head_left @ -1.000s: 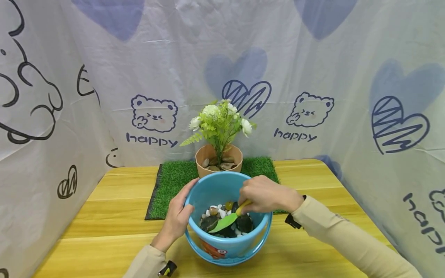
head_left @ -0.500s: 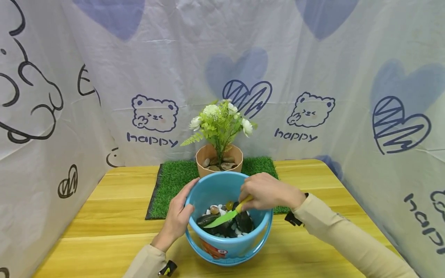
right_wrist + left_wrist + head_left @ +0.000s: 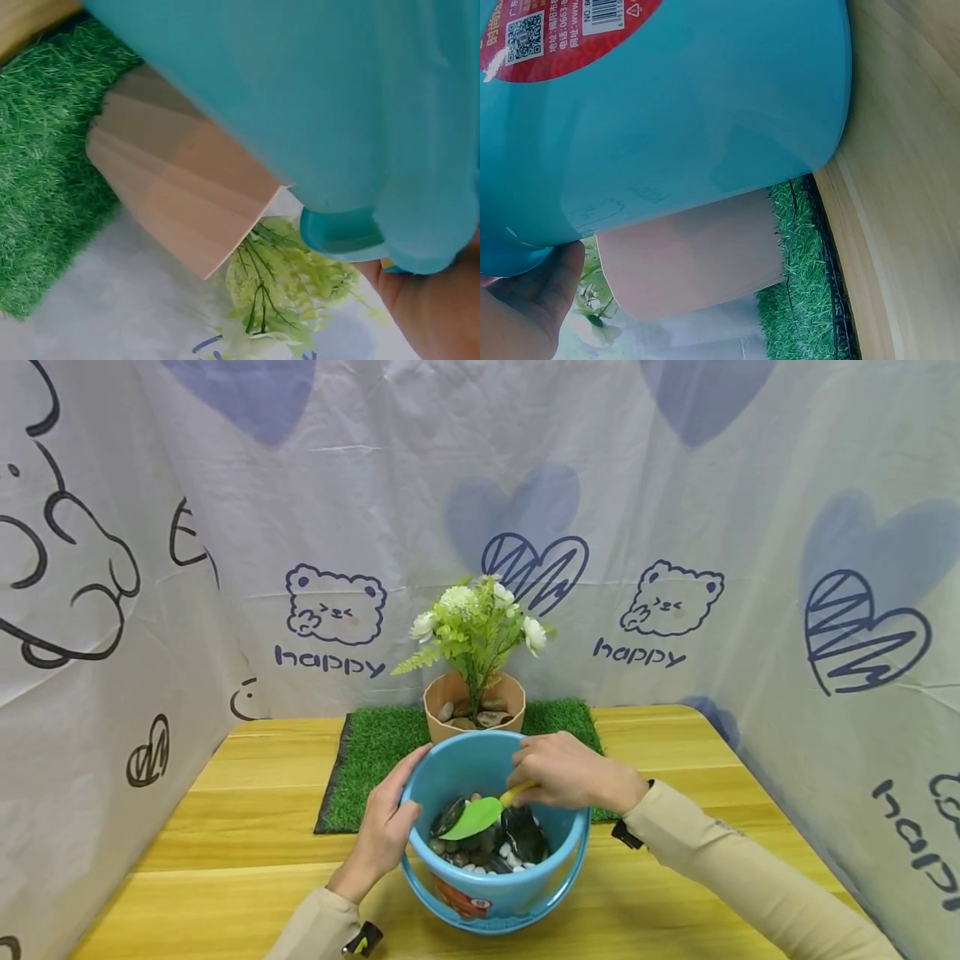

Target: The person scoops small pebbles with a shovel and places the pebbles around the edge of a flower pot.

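Note:
A light-blue bucket [image 3: 495, 893] stands on the table with stones in it. My left hand [image 3: 386, 822] holds its left rim, thumb at the edge and fingers along the outer wall. In the left wrist view, fingers [image 3: 551, 289] touch the bucket just below its lip. Over the right rim reaches my right hand [image 3: 566, 772], gripping the yellow handle of a toy shovel [image 3: 476, 817]. Its green blade lies tilted among the stones, pointing left. A large dark stone [image 3: 525, 833] sits right of the blade, and white pebbles [image 3: 513, 858] show near the front.
Right behind the bucket, a peach flowerpot [image 3: 435, 710] holds stones and a white-flowered plant [image 3: 472, 627]. The pot stands on a green turf mat [image 3: 375, 760]. Around it is the wooden table [image 3: 247, 827], with patterned cloth [image 3: 420, 510] on three sides.
The shovel blade has swung up toward the back of the bucket and turned its broad face up. The left dark stone has shifted and tipped. The left hand keeps its place on the rim.

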`<state>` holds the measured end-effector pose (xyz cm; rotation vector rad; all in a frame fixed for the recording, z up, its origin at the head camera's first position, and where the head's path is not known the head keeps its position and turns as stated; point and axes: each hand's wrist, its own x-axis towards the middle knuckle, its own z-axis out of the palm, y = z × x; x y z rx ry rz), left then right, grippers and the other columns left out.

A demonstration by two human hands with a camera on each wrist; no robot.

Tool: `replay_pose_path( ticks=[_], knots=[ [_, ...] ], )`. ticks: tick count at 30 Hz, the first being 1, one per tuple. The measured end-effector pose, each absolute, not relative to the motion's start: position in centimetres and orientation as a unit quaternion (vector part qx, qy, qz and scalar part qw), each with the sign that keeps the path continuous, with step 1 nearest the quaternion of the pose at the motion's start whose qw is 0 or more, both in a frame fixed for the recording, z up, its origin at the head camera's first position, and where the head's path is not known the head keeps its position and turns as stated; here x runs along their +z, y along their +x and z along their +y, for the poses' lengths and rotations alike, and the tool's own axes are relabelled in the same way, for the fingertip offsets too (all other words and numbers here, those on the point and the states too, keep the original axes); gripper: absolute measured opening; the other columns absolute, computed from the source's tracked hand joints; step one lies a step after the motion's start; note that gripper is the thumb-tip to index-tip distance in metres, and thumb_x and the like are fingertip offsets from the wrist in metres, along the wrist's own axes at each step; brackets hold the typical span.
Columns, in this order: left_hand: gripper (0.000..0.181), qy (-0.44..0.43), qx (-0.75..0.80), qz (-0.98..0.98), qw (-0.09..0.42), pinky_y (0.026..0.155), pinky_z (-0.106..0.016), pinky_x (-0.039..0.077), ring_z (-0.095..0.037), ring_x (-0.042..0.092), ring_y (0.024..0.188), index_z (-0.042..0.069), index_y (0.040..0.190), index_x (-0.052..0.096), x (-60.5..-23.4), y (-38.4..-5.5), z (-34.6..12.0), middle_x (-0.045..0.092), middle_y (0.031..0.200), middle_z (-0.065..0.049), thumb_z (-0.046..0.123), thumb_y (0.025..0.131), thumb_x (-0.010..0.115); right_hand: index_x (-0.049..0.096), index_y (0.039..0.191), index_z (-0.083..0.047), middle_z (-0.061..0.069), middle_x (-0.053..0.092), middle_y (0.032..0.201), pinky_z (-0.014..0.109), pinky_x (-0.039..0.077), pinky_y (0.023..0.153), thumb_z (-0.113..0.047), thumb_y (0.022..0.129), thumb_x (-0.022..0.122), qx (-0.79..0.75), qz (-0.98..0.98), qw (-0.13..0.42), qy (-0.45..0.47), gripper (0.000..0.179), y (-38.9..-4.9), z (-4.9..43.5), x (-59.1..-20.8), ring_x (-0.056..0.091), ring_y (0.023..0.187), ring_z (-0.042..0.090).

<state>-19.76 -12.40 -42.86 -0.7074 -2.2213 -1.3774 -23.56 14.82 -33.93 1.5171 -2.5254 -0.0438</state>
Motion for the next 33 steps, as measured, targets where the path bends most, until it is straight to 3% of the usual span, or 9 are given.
replay_pose_path(
  ticks=[7,19,33],
  knots=[
    [0.072,-0.259,-0.494,-0.801,0.218,0.08,-0.038,0.054,-0.027,0.064,0.108,0.016,0.149,0.042,-42.8,-19.8,-12.4,0.055,0.141,-0.011,0.0,0.08,0.042,0.078,0.091,-0.027,-0.011,0.064,0.081,0.019,0.038,0.059,-0.034,0.086,0.072,-0.015,-0.843,0.144,0.518,0.01,-24.0,14.8,-34.4,0.049,0.074,0.009],
    [0.071,-0.259,-0.493,-0.799,0.226,0.082,-0.044,0.055,-0.029,0.064,0.11,0.014,0.148,0.044,-42.8,-19.8,-12.4,0.056,0.139,-0.012,-0.002,0.079,0.043,0.079,0.091,-0.027,-0.01,0.063,0.081,0.019,0.034,0.058,-0.033,0.082,0.076,-0.025,-0.843,0.171,0.509,0.011,-24.3,14.7,-34.8,0.043,0.069,0.009],
    [0.071,-0.26,-0.494,-0.798,0.227,0.083,-0.042,0.054,-0.027,0.064,0.111,0.012,0.148,0.044,-42.9,-19.8,-12.4,0.057,0.139,-0.01,-0.001,0.078,0.043,0.079,0.101,-0.025,-0.013,0.069,0.09,0.017,0.035,0.061,-0.033,0.083,0.076,0.061,-0.859,0.115,0.496,0.019,-24.2,15.9,-34.2,0.047,0.073,0.005]
  ],
)
